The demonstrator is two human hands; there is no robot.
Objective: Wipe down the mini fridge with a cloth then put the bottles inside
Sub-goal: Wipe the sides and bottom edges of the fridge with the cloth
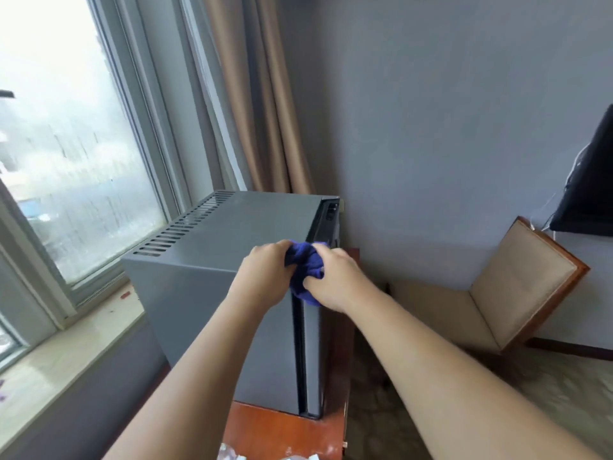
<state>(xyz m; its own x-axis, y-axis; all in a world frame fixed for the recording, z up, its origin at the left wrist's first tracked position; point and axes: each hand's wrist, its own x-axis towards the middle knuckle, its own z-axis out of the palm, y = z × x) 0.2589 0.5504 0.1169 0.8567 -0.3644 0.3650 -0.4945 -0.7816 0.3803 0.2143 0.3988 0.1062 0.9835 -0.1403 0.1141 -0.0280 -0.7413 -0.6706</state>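
A grey mini fridge (pixel 212 280) stands on a reddish wooden table (pixel 275 429), its door shut and facing right. Both my hands hold a bunched dark blue cloth (pixel 306 267) over the fridge's near top corner. My left hand (pixel 265 273) grips the cloth's left side. My right hand (pixel 331 280) grips its right side and lower end. Tops of clear plastic bottles (pixel 232 454) show at the bottom edge, on the table.
A window (pixel 66 161) with a pale sill (pixel 66 353) runs along the left. Beige curtains (pixel 265 94) hang behind the fridge. A cushioned wooden chair (pixel 497 293) stands to the right, with a dark screen (pixel 590 180) on a desk beyond it.
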